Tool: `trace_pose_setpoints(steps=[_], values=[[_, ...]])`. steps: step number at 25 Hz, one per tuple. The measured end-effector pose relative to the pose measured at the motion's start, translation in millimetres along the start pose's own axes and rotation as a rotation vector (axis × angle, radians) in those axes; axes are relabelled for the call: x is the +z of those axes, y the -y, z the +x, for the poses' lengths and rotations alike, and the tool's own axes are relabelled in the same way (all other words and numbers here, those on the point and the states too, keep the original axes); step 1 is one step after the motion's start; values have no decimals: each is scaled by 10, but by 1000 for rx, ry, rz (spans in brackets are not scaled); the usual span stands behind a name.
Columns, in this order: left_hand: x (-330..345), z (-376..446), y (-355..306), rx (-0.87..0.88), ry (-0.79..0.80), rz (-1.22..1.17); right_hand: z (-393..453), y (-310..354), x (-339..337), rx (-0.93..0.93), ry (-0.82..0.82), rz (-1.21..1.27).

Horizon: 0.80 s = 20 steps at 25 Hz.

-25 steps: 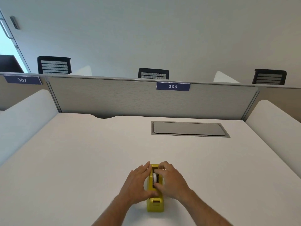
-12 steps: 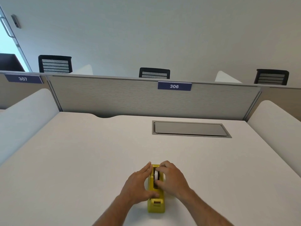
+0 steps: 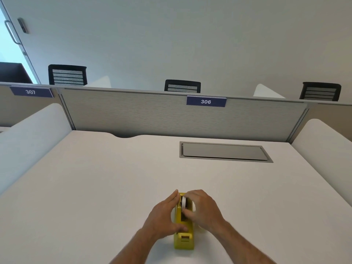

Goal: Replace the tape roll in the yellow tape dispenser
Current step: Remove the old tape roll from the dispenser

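Observation:
The yellow tape dispenser stands on the white desk near its front edge, cutter end toward me. My left hand lies flat against the dispenser's left side, thumb on its top. My right hand comes from the right, and its fingertips pinch the white tape roll, which sits in the dispenser's slot and sticks up a little. The lower part of the roll is hidden inside the body.
A grey flap cover is set into the desk at the back right. A grey partition with a "306" label closes the far edge. White side dividers flank the desk. Black chairs stand beyond.
The view has shifted slightly. My right fingers have closed more around the white roll, which now shows a bit higher in the slot. My left hand stays on the dispenser.

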<state>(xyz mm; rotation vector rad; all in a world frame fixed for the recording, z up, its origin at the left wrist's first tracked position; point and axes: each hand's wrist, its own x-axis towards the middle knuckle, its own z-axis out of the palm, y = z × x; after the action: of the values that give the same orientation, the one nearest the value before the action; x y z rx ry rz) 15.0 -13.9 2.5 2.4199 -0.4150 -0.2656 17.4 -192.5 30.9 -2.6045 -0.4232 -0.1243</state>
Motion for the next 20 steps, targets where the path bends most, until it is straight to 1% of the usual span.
trace_pose_setpoints(steps=[2, 4, 6, 8, 10, 12, 14, 16, 18, 20], values=[[5, -16, -14, 6, -18, -27, -9, 10, -12, 11, -7, 4], [31, -54, -30, 27, -70, -57, -15, 16, -24, 28, -31, 1], [72, -115, -59, 64, -177, -97, -9, 43, -57, 56, -41, 11], [100, -168, -117, 120, -302, -192, 7, 85, -114, 95, -24, 43], [110, -201, -185, 159, -381, -297, 16, 120, -162, 135, -18, 89], [115, -222, -219, 159, -426, -371, 7, 157, -203, 171, -22, 126], [121, -233, -226, 99, -431, -461, -7, 196, -235, 203, -2, 179], [133, -235, -217, 4, -419, -575, -24, 210, -251, 242, 47, 304], [127, -232, -214, -64, -409, -676, -43, 179, -250, 303, 92, 540], [120, -233, -223, -92, -395, -713, -70, 139, -264, 393, 116, 750]])
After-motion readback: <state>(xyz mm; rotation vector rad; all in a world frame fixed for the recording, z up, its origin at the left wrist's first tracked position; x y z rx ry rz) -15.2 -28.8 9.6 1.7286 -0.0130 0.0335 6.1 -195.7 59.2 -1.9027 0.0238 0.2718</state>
